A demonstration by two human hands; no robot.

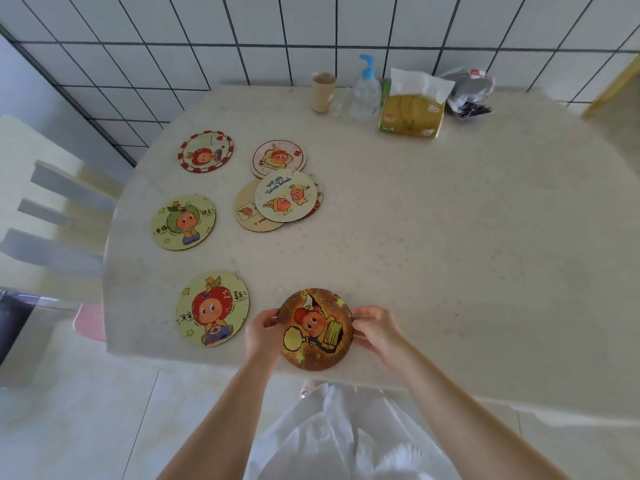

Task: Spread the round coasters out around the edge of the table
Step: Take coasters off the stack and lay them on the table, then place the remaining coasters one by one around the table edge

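A dark gold round coaster [316, 330] is at the table's near edge, gripped on its left rim by my left hand [264, 333] and on its right rim by my right hand [374, 330]. Three coasters lie singly along the left edge: a yellow one with a red-capped figure [212, 308], a green one [183, 222] and a red-rimmed one [206, 151]. Further in, a pink coaster [279, 158] lies beside a loose overlapping pile [286, 196] topped by a cream coaster.
The round cream table [450, 254] stands against a tiled wall. At its back are a paper cup [323, 93], a pump bottle [365, 91], a tissue pack [412, 109] and a crumpled bag [469, 91]. A white chair [52, 209] stands at the left.
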